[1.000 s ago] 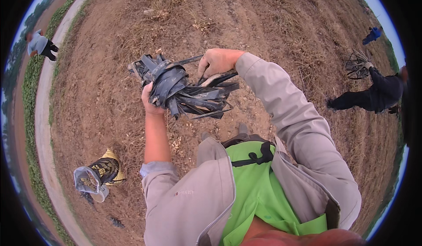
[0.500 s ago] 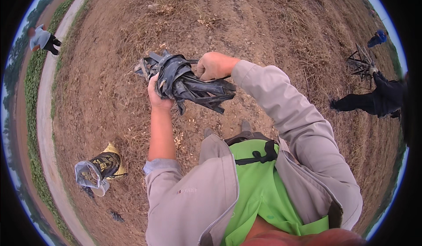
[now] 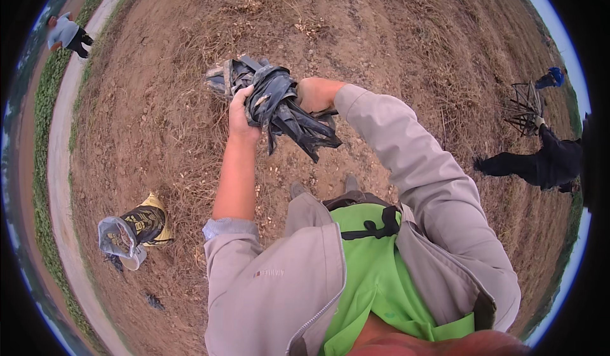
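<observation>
A bundle of flat black plastic strips, like drip tape, is held up in front of me over the soil. Several turns of strip wrap its middle, and loose ends fan out at both sides. My left hand is closed round its near left side, the thumb lying on top. At the right side of the wrapped part my right hand is curled against the bundle, closed on a strip that is mostly hidden by the hand and the folds.
A yellow and black sack stands at lower left, with a white bucket beside it. Dry stalks litter the brown soil. A person stands by the pale path at far left. At right, a person in dark clothes holds black strips; another is beyond.
The bundle and my left hand have shifted right and slightly up. My right hand now sits close against the bundle; before, a length of strip stretched between them.
</observation>
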{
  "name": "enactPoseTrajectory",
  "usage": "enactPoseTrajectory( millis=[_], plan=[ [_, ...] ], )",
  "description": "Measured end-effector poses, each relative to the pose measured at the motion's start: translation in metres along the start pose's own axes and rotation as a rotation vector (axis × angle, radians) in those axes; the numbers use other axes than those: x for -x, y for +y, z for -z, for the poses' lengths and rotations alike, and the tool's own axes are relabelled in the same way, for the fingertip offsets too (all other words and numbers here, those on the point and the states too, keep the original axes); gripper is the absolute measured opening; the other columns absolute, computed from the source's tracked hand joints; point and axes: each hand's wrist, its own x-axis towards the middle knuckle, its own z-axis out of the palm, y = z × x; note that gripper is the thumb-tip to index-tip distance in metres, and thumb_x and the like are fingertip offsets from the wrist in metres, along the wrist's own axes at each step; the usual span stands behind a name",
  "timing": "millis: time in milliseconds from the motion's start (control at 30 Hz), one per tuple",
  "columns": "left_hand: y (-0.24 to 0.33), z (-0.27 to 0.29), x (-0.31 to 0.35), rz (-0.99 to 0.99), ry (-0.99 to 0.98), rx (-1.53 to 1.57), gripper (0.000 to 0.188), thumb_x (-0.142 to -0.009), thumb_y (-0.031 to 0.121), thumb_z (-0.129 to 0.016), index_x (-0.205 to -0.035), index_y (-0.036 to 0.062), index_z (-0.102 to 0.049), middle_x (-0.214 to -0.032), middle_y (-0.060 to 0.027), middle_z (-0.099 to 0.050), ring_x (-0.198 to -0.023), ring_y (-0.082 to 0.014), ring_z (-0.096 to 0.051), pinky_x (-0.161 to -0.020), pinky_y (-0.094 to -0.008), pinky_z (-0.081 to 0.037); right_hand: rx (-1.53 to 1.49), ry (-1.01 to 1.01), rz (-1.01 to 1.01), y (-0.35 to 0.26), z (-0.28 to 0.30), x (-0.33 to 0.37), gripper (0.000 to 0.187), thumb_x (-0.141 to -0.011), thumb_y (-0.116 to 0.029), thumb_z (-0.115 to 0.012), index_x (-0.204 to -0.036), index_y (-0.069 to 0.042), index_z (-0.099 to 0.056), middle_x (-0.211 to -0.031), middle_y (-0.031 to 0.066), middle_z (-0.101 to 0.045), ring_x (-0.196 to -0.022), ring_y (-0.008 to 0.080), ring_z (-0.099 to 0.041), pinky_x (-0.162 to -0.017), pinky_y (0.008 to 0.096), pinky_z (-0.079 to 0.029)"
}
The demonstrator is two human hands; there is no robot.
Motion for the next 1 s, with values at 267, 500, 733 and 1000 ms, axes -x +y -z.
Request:
enactPoseTrajectory(
  millis=[267,500,733,1000],
  plan=[
    [0.008,0.007,-0.001,0.068,0.030,0.112,0.037,-0.093,0.027,-0.048,-0.111,0.0013,-0.067,-0.107,-0.0143,-0.072,-0.096,-0.0301,-0.069,-0.091,-0.0454,-0.055,-0.515,-0.115,0.040,0.016,-0.011,0.000,0.027,-0.081,-0.017,-0.067,-0.101,-0.001,-0.074,-0.084,0.0069,-0.072,-0.071,0.0139,-0.062,-0.068,0.0347,-0.051],
    [0.002,0.006,-0.002,0.056,0.106,0.196,0.033,-0.092,0.025,-0.049,-0.106,0.0028,-0.069,-0.105,-0.0126,-0.073,-0.094,-0.0300,-0.069,-0.091,-0.0453,-0.055,-0.056,0.134,-0.015,-0.001,-0.008,0.004,0.023,-0.083,-0.014,-0.065,-0.098,0.001,-0.076,-0.081,0.0066,-0.072,-0.073,0.0148,-0.063,-0.069,0.0328,-0.052],
    [-0.003,0.011,-0.008,-0.002,0.166,0.219,0.032,-0.092,0.026,-0.049,-0.103,0.0044,-0.069,-0.103,-0.0123,-0.073,-0.095,-0.0310,-0.069,-0.091,-0.0476,-0.054,-0.685,-0.106,0.075,0.013,-0.013,0.008,0.037,-0.098,-0.026,-0.054,-0.123,-0.001,-0.065,-0.108,0.0119,-0.072,-0.093,0.0223,-0.067,-0.087,0.0373,-0.051],
    [-0.015,0.015,-0.005,-0.077,0.268,0.303,0.044,-0.095,0.034,-0.039,-0.117,0.0062,-0.065,-0.114,-0.0141,-0.069,-0.106,-0.0330,-0.065,-0.096,-0.0509,-0.052,0.085,0.336,0.128,-0.004,0.006,0.012,0.040,-0.100,-0.038,-0.047,-0.123,-0.009,-0.063,-0.121,0.0178,-0.062,-0.111,0.0363,-0.061,-0.095,0.0461,-0.049]
  ],
)
